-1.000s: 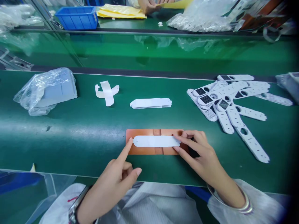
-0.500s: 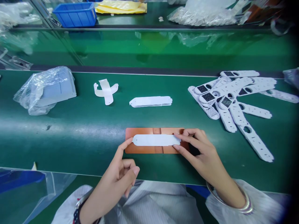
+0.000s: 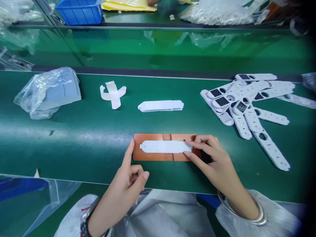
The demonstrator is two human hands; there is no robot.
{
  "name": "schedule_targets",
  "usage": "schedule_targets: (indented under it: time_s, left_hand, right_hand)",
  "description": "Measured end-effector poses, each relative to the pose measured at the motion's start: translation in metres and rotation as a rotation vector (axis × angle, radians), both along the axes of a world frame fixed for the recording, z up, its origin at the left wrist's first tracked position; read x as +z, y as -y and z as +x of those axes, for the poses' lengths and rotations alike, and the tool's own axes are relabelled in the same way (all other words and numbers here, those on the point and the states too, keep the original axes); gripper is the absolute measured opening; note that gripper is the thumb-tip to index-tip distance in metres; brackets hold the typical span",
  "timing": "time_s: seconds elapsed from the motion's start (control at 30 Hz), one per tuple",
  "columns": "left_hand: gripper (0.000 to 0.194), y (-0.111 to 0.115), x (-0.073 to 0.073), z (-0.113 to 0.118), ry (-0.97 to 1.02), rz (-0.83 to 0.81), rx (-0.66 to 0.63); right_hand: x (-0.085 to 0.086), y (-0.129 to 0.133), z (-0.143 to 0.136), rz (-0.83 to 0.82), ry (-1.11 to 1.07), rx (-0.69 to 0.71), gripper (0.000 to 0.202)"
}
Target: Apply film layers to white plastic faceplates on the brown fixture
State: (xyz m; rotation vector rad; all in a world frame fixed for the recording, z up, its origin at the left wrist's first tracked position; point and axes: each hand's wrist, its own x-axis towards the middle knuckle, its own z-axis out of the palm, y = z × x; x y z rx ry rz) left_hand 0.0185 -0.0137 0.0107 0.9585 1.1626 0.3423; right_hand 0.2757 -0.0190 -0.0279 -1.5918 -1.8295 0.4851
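Observation:
A copper-coloured rectangular plate with a shallow cross groove lies on the green table in front of me. On it rests a long white die-cut strip, rounded at its left end. The thumb and fingertips of my right hand pinch the strip's right end. My left hand points its index finger at the plate's left edge, with the tip touching or very near it; the other fingers are loosely curled around nothing. Beyond the plate sits a small stack of similar white strips.
A pile of white remote-control-shaped panels with dark windows spreads at the right. Crossed white scraps lie left of the stack. Further left is a plastic-wrapped bundle of pale sheets. A blue bin stands on the back shelf.
My left index fingertip has left the strip's left end and shifted slightly left to the plate's edge. My right hand stays at the strip's right end. A dark shape appears by the yellow package.

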Motion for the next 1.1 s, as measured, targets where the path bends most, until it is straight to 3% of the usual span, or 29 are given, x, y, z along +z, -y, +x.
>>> schedule_targets:
  time_s: [0.13,0.33,0.57,0.77,0.87,0.97,1.1]
  left_hand:
    - [0.077,-0.005,0.001,0.001,-0.044,0.0,-0.131]
    - [0.075,-0.006,0.003,0.0,-0.049,-0.012,-0.156]
    - [0.076,0.0,-0.001,0.004,-0.16,0.119,-0.231]
    - [0.078,0.002,-0.001,0.007,-0.216,0.193,-0.29]
    - [0.076,0.001,-0.002,0.004,-0.09,0.121,-0.193]
    - [0.072,-0.003,-0.005,-0.004,0.155,-0.013,-0.045]
    - [0.07,-0.016,-0.007,-0.015,0.428,-0.126,0.055]
  right_hand:
    - [0.0,0.001,0.0,0.003,-0.007,0.001,0.024]
    - [0.0,0.0,-0.001,0.0,-0.012,0.0,0.023]
    - [0.0,0.0,-0.002,0.01,0.009,0.002,0.025]
    - [0.001,0.008,-0.011,0.078,0.176,-0.089,0.021]
    - [0.011,0.013,-0.033,0.183,0.328,-0.166,0.019]
    - [0.018,0.012,-0.07,0.193,0.16,-0.086,0.023]
    - [0.011,-0.001,-0.116,0.094,-0.018,-0.062,0.01]
